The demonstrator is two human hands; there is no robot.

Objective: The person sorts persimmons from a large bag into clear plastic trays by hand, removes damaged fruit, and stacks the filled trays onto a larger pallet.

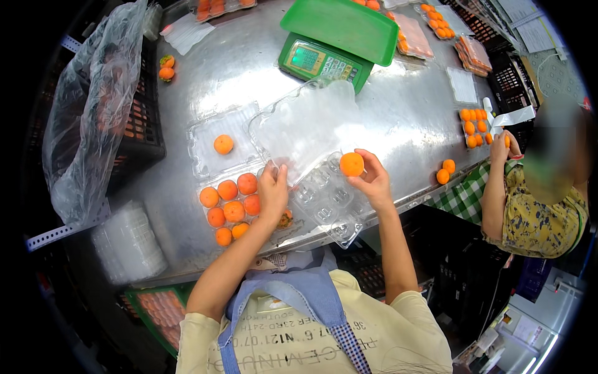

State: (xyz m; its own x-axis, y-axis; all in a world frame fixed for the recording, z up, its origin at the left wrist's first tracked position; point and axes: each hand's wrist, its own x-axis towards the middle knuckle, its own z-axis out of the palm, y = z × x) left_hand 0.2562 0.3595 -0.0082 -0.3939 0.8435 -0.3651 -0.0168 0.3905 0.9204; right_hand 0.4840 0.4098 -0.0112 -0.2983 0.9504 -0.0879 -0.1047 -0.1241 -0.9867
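My right hand (376, 182) holds an orange persimmon (351, 164) between thumb and fingers, above the moulded cups of an open clear plastic clamshell (327, 198). That clamshell's lid (306, 124) lies folded back towards the scale. At the lid's near left edge, my left hand (274, 192) appears to pinch the plastic. Left of it is a second open clamshell, its cups filled with several persimmons (233, 211); my left hand and forearm hide part of it. One persimmon (224, 144) rests on this clamshell's lid (198, 156). Another with its calyx showing (286, 219) sits beside my left forearm.
A green digital scale (327, 56) stands ahead on the metal table (201, 84). Leftward are a plastic-draped black crate (140, 121) and stacked clear containers (128, 245). At right, a co-worker (537, 201) handles fruit by a filled tray (475, 127). Two persimmons (446, 171) lie near the edge.
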